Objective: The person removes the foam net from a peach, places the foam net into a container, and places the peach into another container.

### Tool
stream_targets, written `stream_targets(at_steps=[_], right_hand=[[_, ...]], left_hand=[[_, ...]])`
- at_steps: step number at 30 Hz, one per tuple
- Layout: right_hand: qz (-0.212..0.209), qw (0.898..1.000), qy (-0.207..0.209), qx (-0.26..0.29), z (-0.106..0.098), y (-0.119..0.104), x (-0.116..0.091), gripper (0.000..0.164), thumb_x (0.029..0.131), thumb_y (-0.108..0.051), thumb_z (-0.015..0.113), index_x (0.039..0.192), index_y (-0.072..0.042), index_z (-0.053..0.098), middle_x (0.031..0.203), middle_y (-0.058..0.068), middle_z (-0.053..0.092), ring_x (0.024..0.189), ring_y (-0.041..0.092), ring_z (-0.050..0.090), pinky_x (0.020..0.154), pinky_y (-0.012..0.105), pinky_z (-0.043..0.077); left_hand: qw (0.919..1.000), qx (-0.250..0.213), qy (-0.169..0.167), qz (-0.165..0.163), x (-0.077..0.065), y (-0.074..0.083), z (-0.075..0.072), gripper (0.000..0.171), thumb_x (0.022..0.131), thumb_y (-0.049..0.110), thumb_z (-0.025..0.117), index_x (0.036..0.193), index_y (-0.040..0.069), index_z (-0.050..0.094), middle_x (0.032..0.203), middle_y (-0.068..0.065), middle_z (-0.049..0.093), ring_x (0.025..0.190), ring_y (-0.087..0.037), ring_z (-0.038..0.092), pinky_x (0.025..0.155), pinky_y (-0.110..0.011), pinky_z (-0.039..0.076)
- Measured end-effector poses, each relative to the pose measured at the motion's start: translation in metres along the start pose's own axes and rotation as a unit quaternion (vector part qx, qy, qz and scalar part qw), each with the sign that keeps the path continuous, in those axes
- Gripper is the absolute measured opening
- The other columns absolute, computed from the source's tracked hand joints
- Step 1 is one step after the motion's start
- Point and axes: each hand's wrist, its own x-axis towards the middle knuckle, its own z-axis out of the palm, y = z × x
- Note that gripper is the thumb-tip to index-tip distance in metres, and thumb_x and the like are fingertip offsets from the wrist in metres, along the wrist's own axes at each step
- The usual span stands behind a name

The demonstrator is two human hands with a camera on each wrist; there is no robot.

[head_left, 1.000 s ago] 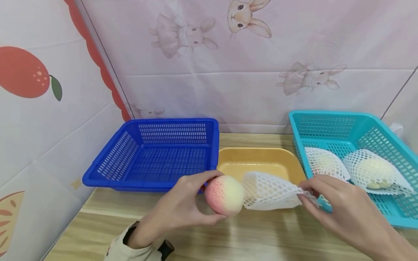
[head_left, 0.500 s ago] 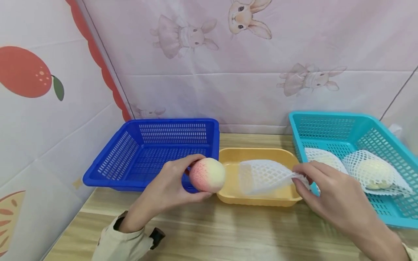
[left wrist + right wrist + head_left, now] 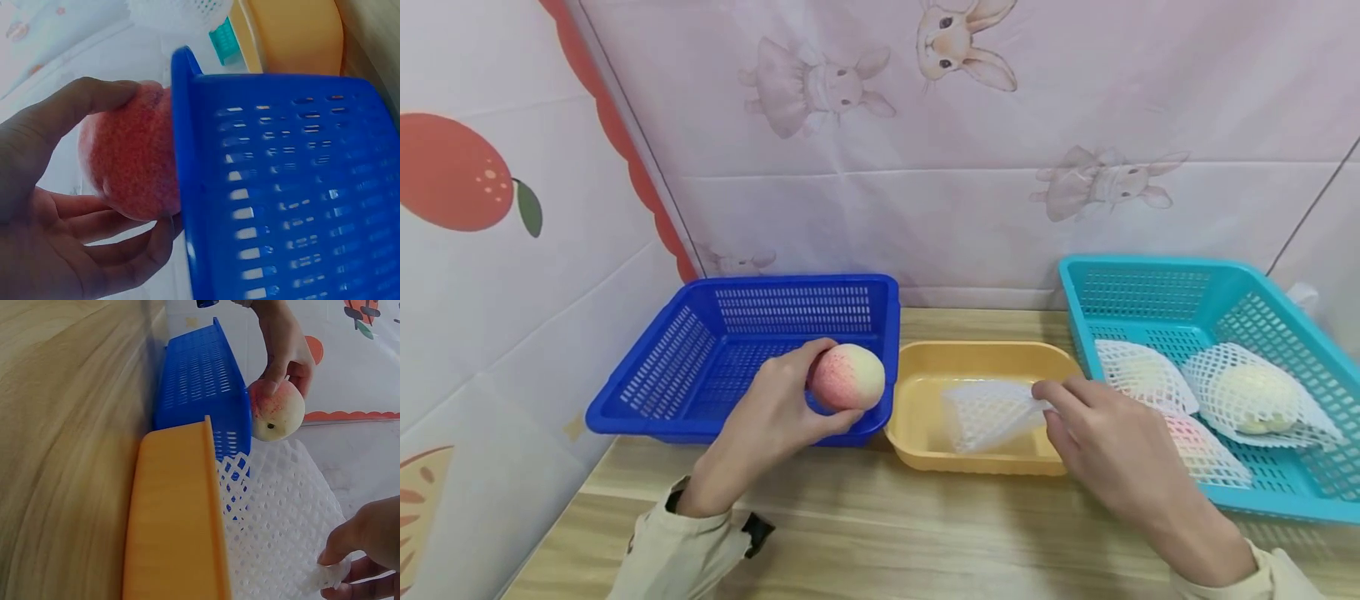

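Observation:
My left hand (image 3: pixel 775 417) grips a peach (image 3: pixel 853 377), pink on one side and pale yellow on the other, over the front right corner of the blue basket (image 3: pixel 892 358). In the left wrist view the thumb and curled fingers hold the peach (image 3: pixel 134 156) right at the basket's rim. My right hand (image 3: pixel 1112 446) pinches the gathered end of a white foam net sleeve (image 3: pixel 988 412), which hangs over the yellow tray (image 3: pixel 917 450). From the right wrist view, the net (image 3: pixel 275 519) looks slack, with no fruit inside.
A turquoise basket (image 3: pixel 1150 265) stands at the right, holding several net-wrapped fruits (image 3: pixel 1258 396). The yellow tray sits between both baskets on the wooden table (image 3: pixel 925 533). A printed cloth wall (image 3: pixel 970 233) rises close behind them.
The peach has come apart from the net sleeve. My left hand has carried it left to the blue basket, while my right hand has drawn the sleeve left over the yellow tray.

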Motion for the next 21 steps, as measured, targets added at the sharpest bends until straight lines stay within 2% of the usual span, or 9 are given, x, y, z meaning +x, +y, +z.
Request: stream_targets(at_steps=[3,7,17,21], right_hand=[[0.003,1.000,-0.004,-0.005,0.006,-0.002,0.000,0.032,0.068,-0.002,0.079,0.098,-0.010,0.069,0.076,0.004,0.062,0.057,0.016,0.052,0.044,0.029,0.044],[0.009,1.000,0.004,-0.009,0.014,-0.003,0.004,0.033,0.069,-0.001,0.079,0.098,-0.008,0.068,0.078,0.007,0.063,0.056,0.020,0.054,0.043,0.030,0.044],[0.057,0.998,0.037,-0.006,0.034,-0.001,0.014,0.024,0.070,0.002,0.075,0.092,-0.004,0.065,0.081,0.011,0.064,0.056,0.025,0.056,0.042,0.034,0.042],[0.053,0.997,0.059,-0.017,0.042,0.001,0.015,0.026,0.068,0.006,0.075,0.090,-0.003,0.064,0.078,0.013,0.061,0.051,0.026,0.051,0.039,0.033,0.038]], left_hand=[[0.9995,0.010,-0.002,-0.030,0.001,-0.005,0.001,0.071,0.068,0.027,0.087,0.124,-0.003,0.055,0.108,-0.017,0.066,0.092,-0.028,0.064,0.077,-0.042,0.055],[0.9978,0.019,-0.007,-0.063,0.002,-0.009,0.002,0.071,0.068,0.029,0.087,0.123,-0.002,0.055,0.108,-0.017,0.066,0.093,-0.029,0.064,0.079,-0.043,0.055],[0.9933,0.018,-0.026,-0.111,0.006,-0.018,0.005,0.065,0.071,0.031,0.085,0.119,-0.002,0.057,0.106,-0.017,0.066,0.092,-0.028,0.063,0.079,-0.043,0.055],[0.9925,0.024,-0.033,-0.115,0.007,-0.020,0.009,0.064,0.070,0.032,0.085,0.118,-0.002,0.058,0.103,-0.016,0.067,0.090,-0.028,0.063,0.076,-0.042,0.054]])
